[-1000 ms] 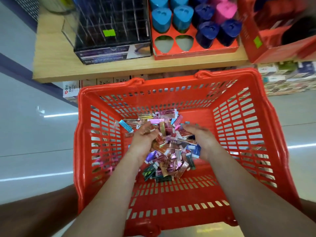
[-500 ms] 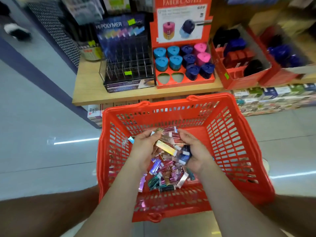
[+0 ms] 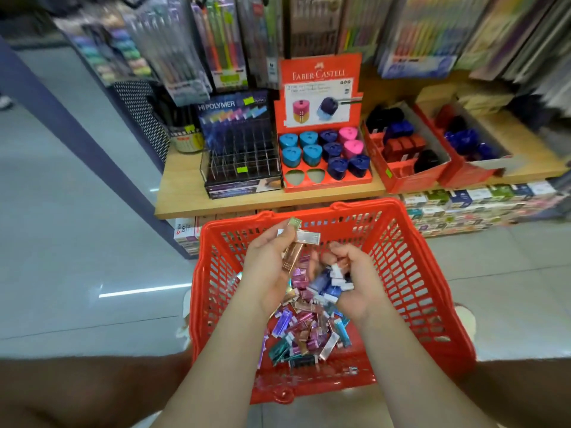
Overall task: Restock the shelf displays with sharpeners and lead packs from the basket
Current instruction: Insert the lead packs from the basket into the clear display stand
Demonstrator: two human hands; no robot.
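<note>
From the head camera, the only view there is, the restocking looks barely begun. The clear lead display (image 3: 241, 156) on the wooden shelf (image 3: 185, 199) shows rows of compartments with nothing in them that I can make out, and the red sharpener tray (image 3: 324, 180) just beside it has two bare slots at its front-left corner, with ten sharpeners (image 3: 332, 149) standing in the rest. Both hands are above the red basket (image 3: 417, 242), which sits on the floor just in front of the shelf. The left hand (image 3: 268, 270) has its fingers curled round a small fan of lead packs (image 3: 295, 250), a rose-gold one foremost. The right hand (image 3: 355, 282) is cupped palm-up, fingers bent round a clutch of blue and white packs. Below them a loose heap of packs covers the basket floor (purple, pink, teal and copper, lying every which way), so most of the stock is left to place. No sharpener shows in the basket, though the heap could hide one. Further right on the shelf, two red boxes (image 3: 408, 162) hold dark, blue and red items too blurred to name.
</note>
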